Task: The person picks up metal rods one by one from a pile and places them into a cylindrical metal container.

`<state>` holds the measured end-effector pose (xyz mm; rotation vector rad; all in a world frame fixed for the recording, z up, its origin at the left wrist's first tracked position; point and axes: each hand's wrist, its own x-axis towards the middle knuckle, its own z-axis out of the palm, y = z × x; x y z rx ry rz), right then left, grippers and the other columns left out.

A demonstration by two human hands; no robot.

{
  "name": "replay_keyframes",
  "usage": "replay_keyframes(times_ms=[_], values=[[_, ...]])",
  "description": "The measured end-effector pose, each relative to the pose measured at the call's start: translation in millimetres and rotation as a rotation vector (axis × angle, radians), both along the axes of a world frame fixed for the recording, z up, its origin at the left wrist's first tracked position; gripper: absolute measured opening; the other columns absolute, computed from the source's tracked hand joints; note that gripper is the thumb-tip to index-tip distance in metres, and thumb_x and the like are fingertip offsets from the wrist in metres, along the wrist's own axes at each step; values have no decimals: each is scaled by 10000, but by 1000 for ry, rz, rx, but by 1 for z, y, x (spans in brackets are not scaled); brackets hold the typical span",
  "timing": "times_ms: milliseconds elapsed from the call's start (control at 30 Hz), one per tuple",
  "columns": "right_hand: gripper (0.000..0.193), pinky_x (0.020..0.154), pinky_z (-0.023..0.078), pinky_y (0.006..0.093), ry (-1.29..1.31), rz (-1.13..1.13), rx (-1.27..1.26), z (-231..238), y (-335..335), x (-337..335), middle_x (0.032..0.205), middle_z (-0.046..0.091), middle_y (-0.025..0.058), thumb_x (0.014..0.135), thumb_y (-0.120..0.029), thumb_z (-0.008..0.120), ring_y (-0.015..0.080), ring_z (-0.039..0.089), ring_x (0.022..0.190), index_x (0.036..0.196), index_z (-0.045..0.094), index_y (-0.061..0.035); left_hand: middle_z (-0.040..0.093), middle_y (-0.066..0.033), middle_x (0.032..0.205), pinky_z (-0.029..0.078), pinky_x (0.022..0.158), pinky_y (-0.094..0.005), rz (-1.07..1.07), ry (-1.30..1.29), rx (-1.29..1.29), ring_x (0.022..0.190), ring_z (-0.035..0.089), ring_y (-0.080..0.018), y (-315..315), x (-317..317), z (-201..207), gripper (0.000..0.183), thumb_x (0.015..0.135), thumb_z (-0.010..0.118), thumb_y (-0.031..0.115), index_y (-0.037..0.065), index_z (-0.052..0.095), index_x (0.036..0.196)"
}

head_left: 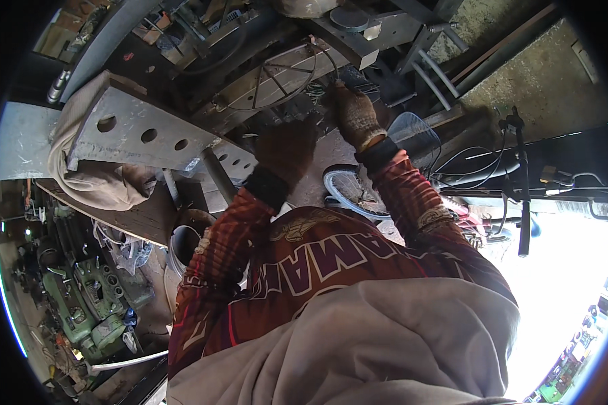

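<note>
My right hand (359, 119), in a worn knitted glove, reaches forward at the middle of the work area. Its fingers are bent closed beside the lower end of a thin curved rod or cable (333, 59); what they hold is hidden. Lower and to the left, my left hand (287, 147) looks dark and gloved, its fingers lost in shadow. Just beyond it lies a round metal ring with spokes (255, 95), against a long pale metal bar (233, 101). Several thin wires or rods (315, 90) lie beside the right fingertips.
On the left is a steel beam with round holes (130, 128), draped with a grey cloth (64, 148). A green machine (78, 317) stands lower left. A spoked wheel (332, 183) and a mesh guard (412, 131) are near my right forearm. Black cables (476, 177) hang at right.
</note>
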<state>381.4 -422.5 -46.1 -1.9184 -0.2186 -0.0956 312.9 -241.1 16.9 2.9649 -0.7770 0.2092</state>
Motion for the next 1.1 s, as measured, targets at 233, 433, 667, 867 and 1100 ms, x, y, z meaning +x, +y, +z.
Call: replay_keyframes(times_ms=[233, 433, 667, 867, 1100], values=[[250, 726, 563, 359, -276, -36, -132, -45, 41, 22, 925, 707, 85, 989, -271, 595, 201, 704, 812, 1117, 648, -62, 696, -60, 872, 550, 739, -440, -26, 6, 118, 844, 702, -261, 53, 30, 34, 251, 927, 635, 256, 173, 697, 1155], [386, 792, 551, 449, -232, 111, -305, 0, -13, 13, 995, 702, 156, 814, -142, 723, 373, 690, 916, 1183, 631, -75, 706, -80, 897, 568, 684, -427, 131, 1, 99, 840, 725, -266, -25, -9, 3, 257, 947, 574, 201, 128, 657, 1179], [362, 769, 564, 430, -708, 25, -458, -23, -12, 24, 1006, 713, 144, 834, -117, 669, 321, 713, 874, 1194, 658, -78, 714, -82, 854, 573, 664, -445, 119, -33, -117, 798, 729, -287, -5, 2, -9, 167, 929, 557, 175, 113, 667, 1039], [246, 745, 554, 409, -336, 135, -464, 21, -9, 4, 982, 692, 129, 868, -107, 625, 363, 683, 877, 1112, 650, -83, 733, -82, 848, 576, 697, -429, 123, -85, -456, 807, 739, -289, -4, 2, -20, 153, 904, 583, 187, 133, 717, 954], [231, 651, 529, 334, -523, 111, -370, 30, 48, -66, 922, 650, 73, 930, -129, 660, 210, 647, 753, 1145, 623, -52, 721, -70, 837, 564, 694, -420, 207, -30, -211, 839, 734, -273, 52, -84, 30, 215, 906, 610, 210, 142, 718, 1078]])
